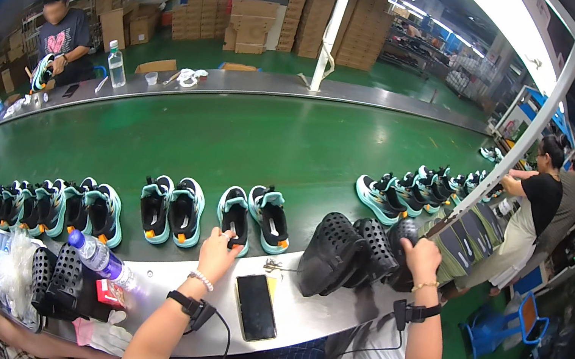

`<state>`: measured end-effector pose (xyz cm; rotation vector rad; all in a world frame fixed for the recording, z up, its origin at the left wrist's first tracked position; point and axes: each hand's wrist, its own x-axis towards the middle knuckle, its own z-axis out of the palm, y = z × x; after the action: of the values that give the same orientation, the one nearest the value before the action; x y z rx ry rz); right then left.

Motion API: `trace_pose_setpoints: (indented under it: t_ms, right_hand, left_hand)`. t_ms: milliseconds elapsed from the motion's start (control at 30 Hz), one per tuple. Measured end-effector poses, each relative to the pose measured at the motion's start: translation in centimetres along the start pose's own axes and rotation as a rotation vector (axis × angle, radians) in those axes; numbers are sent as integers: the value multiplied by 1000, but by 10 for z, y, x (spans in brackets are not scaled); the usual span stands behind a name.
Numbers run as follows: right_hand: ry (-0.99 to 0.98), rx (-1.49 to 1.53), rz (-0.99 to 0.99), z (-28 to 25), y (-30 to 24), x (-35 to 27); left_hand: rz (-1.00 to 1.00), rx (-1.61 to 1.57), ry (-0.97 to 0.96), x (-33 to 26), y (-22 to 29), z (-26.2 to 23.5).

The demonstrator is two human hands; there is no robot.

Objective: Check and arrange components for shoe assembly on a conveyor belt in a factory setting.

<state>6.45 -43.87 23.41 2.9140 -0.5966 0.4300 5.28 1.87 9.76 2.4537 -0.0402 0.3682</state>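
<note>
My left hand (219, 254) is closed at the heel of a black and mint sneaker (233, 215), its fingers at the collar. This sneaker stands on the green belt beside its mate (269, 218); another pair (171, 209) is just to the left. My right hand (421, 258) is wrapped round a black shoe-shaped form with a dotted, rounded top (403, 232). Left of that form stand two similar black perforated forms, one larger (332, 253) and one narrower (376, 245). The fingers of my right hand are partly hidden behind the form.
A phone (255, 308) and keys (274, 265) lie on the metal ledge (166, 277). Sneaker rows line the belt (257, 132) at left (45, 202) and right (417, 187). A bottle (100, 258) leans at left. A slanted white post (533, 138) rises at right; people work nearby.
</note>
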Motion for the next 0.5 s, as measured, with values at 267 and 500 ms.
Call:
trace_pose_setpoints:
  t_ms: [267, 500]
  right_hand:
    - [28, 640, -360, -178, -134, -66]
    - [-330, 431, -718, -61, -280, -78]
  left_hand:
    - [-55, -305, 207, 25, 22, 1]
    - [68, -361, 54, 100, -27, 11]
